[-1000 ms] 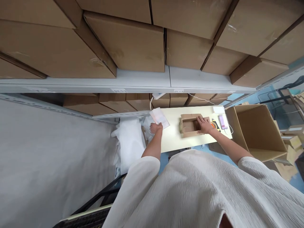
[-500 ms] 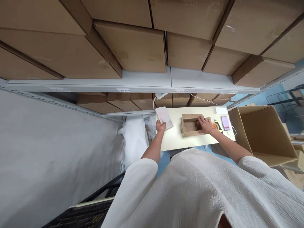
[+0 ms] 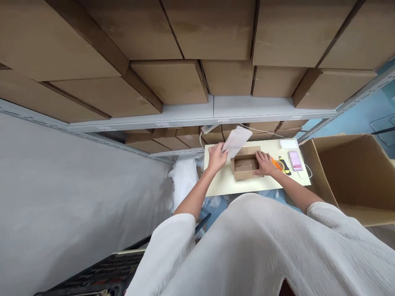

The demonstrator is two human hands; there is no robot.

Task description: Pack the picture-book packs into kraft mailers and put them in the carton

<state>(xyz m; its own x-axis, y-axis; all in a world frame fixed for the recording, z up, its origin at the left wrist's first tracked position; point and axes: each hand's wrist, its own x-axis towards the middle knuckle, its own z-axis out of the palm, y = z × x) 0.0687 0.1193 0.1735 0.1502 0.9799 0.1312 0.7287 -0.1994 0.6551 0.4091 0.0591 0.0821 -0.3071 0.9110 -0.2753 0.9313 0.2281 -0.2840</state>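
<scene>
A small open cardboard box [image 3: 243,175] lies on the cream tabletop [image 3: 222,187], and its inside looks bare. My left hand [image 3: 217,157] is closed on a flat, pale pinkish-white rectangular packet [image 3: 237,140], raised and tilted beside the box's upper left. Whether it is a booklet or a thin box I cannot tell. On the box's right end rests my right hand [image 3: 264,163], fingers over the rim and thumb along the near side, gripping it. Just right of that hand is an orange tape dispenser [image 3: 277,164] with a roll of tape.
A phone [image 3: 295,160] with a white cable and a white flat item [image 3: 289,144] lie at the table's right. A large open carton [image 3: 354,172] stands beyond. Shelves [image 3: 191,113] of cardboard boxes rise in front. White wrapping material [image 3: 185,181] hangs at the left.
My left hand has lifted the pale packet off the table's left side and carried it right, towards the box. My right hand stays on the box's right end. The head view has shifted slightly.
</scene>
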